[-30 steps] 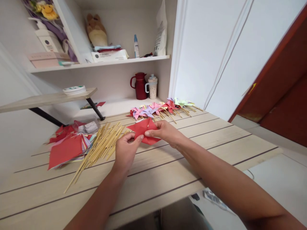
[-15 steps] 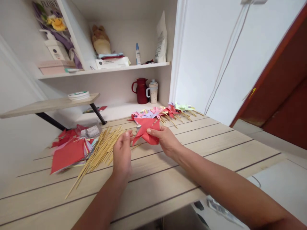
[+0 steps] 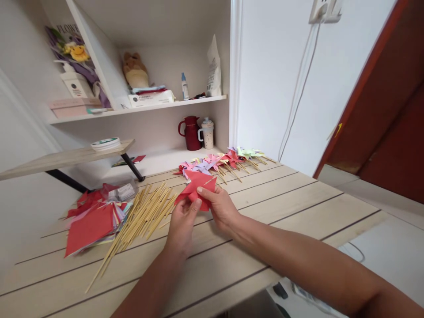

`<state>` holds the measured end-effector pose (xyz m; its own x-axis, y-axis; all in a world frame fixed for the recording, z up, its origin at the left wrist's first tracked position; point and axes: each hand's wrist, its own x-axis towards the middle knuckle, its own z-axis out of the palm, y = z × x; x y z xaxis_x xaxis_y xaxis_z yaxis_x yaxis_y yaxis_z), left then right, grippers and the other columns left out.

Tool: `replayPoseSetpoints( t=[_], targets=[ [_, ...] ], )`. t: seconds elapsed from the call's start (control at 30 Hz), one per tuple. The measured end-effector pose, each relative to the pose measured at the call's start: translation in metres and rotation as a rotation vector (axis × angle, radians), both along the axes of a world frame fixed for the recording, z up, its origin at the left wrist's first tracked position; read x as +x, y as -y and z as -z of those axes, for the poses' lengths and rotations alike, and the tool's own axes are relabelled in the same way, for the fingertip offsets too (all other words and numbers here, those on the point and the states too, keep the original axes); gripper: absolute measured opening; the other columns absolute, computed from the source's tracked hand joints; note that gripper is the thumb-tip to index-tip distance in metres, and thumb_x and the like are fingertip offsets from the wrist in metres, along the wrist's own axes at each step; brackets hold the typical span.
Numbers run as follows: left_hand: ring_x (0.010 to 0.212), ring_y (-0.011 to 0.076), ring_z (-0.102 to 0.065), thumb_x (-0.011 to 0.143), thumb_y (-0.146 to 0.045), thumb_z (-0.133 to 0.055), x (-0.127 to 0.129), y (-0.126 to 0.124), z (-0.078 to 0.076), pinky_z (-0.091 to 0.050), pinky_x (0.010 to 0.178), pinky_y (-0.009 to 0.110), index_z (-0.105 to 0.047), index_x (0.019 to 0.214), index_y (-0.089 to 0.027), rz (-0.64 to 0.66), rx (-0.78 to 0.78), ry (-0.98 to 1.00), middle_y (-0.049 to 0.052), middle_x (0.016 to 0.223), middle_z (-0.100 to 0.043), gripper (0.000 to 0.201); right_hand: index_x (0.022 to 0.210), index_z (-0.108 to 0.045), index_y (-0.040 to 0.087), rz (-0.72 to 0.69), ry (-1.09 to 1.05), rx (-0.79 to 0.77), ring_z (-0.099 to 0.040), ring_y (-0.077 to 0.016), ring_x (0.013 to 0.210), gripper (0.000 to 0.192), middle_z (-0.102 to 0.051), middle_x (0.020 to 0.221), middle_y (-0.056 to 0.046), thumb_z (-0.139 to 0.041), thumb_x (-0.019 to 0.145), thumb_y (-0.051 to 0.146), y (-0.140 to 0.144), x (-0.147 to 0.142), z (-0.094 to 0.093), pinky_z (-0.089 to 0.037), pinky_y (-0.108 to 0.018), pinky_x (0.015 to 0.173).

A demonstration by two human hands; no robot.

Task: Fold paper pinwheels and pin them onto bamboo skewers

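A red paper pinwheel [image 3: 194, 183] is held above the table, its blades folded in toward the centre. My right hand [image 3: 220, 204] grips it from the right, thumb pressed over the middle. From the lower left, my left hand [image 3: 183, 221] pinches its near edge between thumb and fingers. Left of my hands lies a loose pile of thin wooden sticks [image 3: 141, 221]. Beyond the held paper, several finished pinwheels [image 3: 212, 162] on sticks lie in a row, in pink, purple, red and green. A stack of coloured paper squares [image 3: 89, 225], red on top, rests at the far left.
A small raised shelf [image 3: 66, 155] on black legs stands at the left. In the cabinet's lower recess are a dark red jug [image 3: 192, 133] and a speckled cup [image 3: 207, 132]. Clear plastic packets [image 3: 124, 192] lie behind the sticks. The slatted table [image 3: 298, 212] extends right.
My left hand has moved right and in to the red pinwheel and now pinches its edge; before, it was apart from it. The camera view has tilted up slightly.
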<state>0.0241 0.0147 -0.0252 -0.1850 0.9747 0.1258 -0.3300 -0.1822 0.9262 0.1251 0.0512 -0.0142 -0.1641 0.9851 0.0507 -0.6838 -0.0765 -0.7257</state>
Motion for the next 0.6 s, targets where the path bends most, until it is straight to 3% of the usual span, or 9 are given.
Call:
replayPoseSetpoints(
  t=[0.33, 0.6],
  targets=[
    [0.102, 0.0240, -0.072, 0.065, -0.046, -0.090, -0.0030, -0.0007, -0.0059, -0.052, 0.099, 0.039, -0.078, 0.092, -0.017, -0.002, 0.002, 0.105, 0.007, 0.093, -0.079, 0.040, 0.084, -0.079, 0.016, 0.001, 0.026, 0.006, -0.070, -0.0173, 0.076, 0.027, -0.081, 0.088, -0.006, -0.089, 0.063, 0.030, 0.0014, -0.0048, 0.0066, -0.052, -0.032, 0.079],
    [0.102, 0.0227, -0.072, 0.062, -0.034, -0.092, -0.0048, -0.0025, -0.0044, -0.052, 0.102, 0.040, -0.079, 0.097, -0.017, -0.112, 0.016, 0.103, 0.008, 0.104, -0.080, 0.041, 0.085, -0.078, 0.017, -0.009, 0.011, 0.003, -0.070, -0.0191, 0.081, 0.030, -0.080, 0.090, -0.006, -0.090, 0.061, 0.031, 0.0018, -0.0076, 0.0099, -0.052, -0.033, 0.083]
  ],
)
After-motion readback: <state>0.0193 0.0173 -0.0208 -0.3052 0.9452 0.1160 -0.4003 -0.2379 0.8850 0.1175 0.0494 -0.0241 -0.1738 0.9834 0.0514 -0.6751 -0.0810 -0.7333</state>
